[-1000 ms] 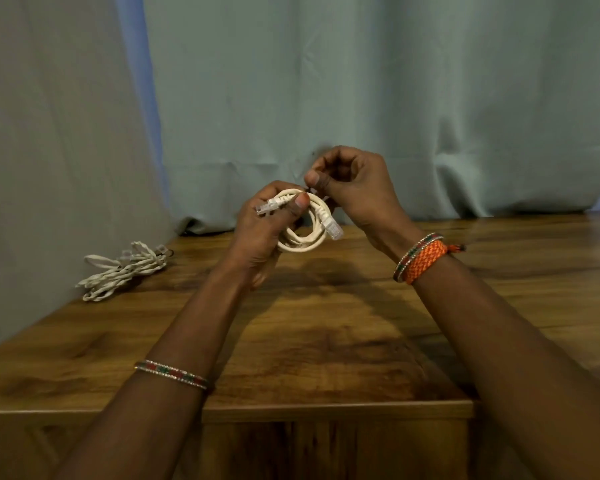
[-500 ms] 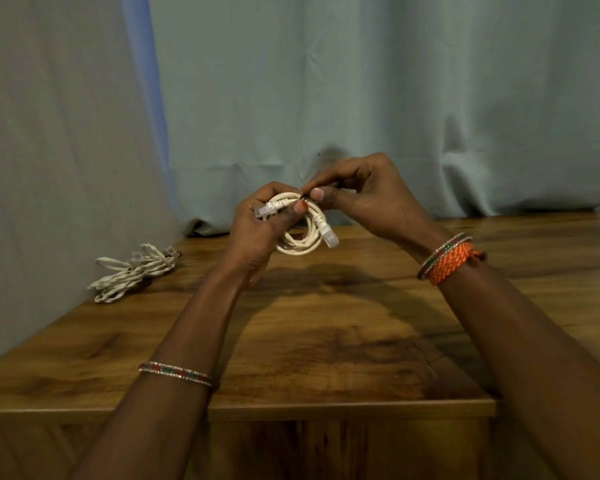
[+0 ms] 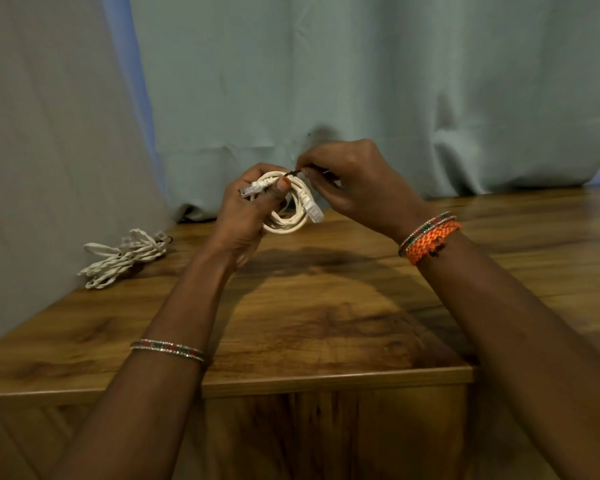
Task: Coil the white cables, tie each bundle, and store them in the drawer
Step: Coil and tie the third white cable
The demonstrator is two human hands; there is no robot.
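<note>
Above the wooden worktop, left hand clenched around a coiled white cable, thumb pressing one plug. Right hand pinching a thin dark tie at the coil's top. Farther left, beside the curtain, a second white cable bundle lying on the worktop.

Pretty plain setup here. A wooden tabletop with a warm brown, knotty grain fills the lower half, its near edge squared off and the cabinet front below in the same wood, darker in shade. Behind it hangs a pale blue-green curtain, creased and bunching where it meets the far edge of the top. On the left a grey fabric panel comes forward, with a strip of bluish light showing between the two. Lighting's soft and dim.
</note>
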